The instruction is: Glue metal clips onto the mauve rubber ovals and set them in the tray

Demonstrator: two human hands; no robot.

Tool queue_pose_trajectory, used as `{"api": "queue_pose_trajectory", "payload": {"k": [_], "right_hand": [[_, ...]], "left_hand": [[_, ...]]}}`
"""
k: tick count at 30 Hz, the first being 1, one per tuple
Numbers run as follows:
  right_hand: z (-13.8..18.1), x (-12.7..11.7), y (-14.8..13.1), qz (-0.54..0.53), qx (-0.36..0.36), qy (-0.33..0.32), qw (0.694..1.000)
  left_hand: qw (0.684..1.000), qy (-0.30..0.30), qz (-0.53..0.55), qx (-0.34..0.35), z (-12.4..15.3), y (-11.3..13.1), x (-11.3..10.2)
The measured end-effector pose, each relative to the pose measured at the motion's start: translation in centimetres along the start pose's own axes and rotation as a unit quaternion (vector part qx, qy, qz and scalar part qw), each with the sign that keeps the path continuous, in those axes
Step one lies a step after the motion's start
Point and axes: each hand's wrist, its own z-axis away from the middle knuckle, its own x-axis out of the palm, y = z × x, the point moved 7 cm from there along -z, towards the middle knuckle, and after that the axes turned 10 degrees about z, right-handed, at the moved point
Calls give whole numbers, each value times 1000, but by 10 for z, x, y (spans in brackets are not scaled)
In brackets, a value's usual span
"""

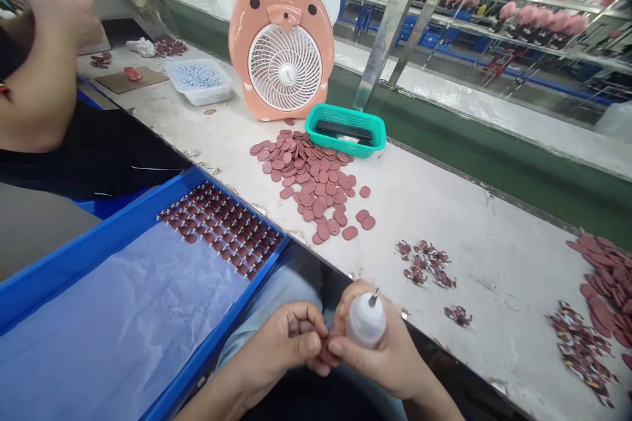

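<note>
Squeeze bottle [366, 321] of white plastic with a slim nozzle sits clenched in the right hand [385, 358], just off the near edge of the bench [444, 210]. Curled fingers [309, 344] of the left hand [281, 348] pinch a small reddish-pink piece [326, 355] just beside the bottle. A firm, steady pinch suits so small a piece. Loose pink discs [309, 181] lie heaped farther along the bench.

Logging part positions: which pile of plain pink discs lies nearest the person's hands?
The loose central pile, beside the teal basket, lies nearest the left hand and right hand; the other pile sits farther off, rightward along the bench.
</note>
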Motion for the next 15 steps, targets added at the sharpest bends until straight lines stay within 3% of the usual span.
{"api": "queue_pose_trajectory", "payload": {"k": [4,7,10,13,15], "right_hand": [[3,9,3,7,29,-36,999],[7,-8,5,35,-4,67,997],[18,-35,12,62,-4,175,982],[29,-51,20,60,35,180,981],[35,-61,14,111,22,206,972]], "left_hand": [[997,-22,48,-61,-4,-12,-2],[993,-22,92,-75,-3,-18,-4],[988,15,143,-56,0,-17,-10],[979,62,190,-27,0,-10,-16],[974,81,213,-12,0,-5,-14]]}}
